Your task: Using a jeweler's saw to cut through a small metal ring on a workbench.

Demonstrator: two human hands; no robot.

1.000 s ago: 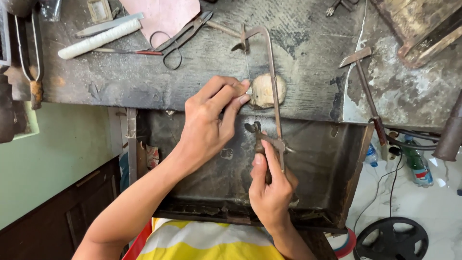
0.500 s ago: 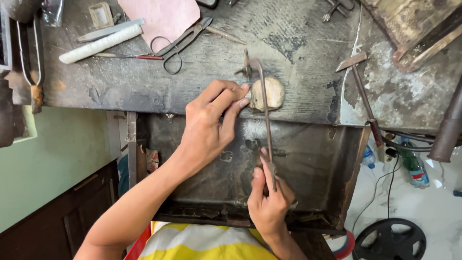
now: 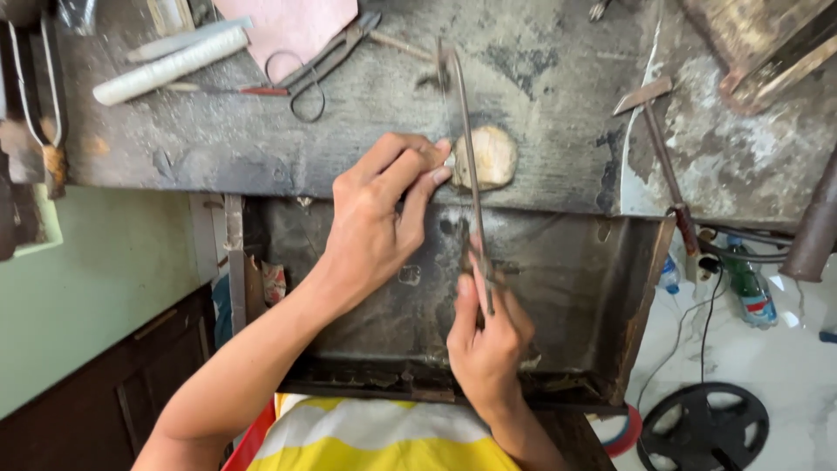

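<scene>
The left hand presses its fingertips on a small pale piece at the front edge of the dark, worn bench. The right hand is closed around the handle of a slim saw frame, which stands just beside those fingertips. The likely risk is the thin blade binding or snapping if the frame tilts, or skipping into the fingertips. A loose hold could let the pale piece twist and drop into the tray below.

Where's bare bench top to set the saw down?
Free: the grey bench between the saw frame and the hammer. Also below the white roll, left of the left hand. Crowded: top left, around the pliers and pink sheet.
</scene>
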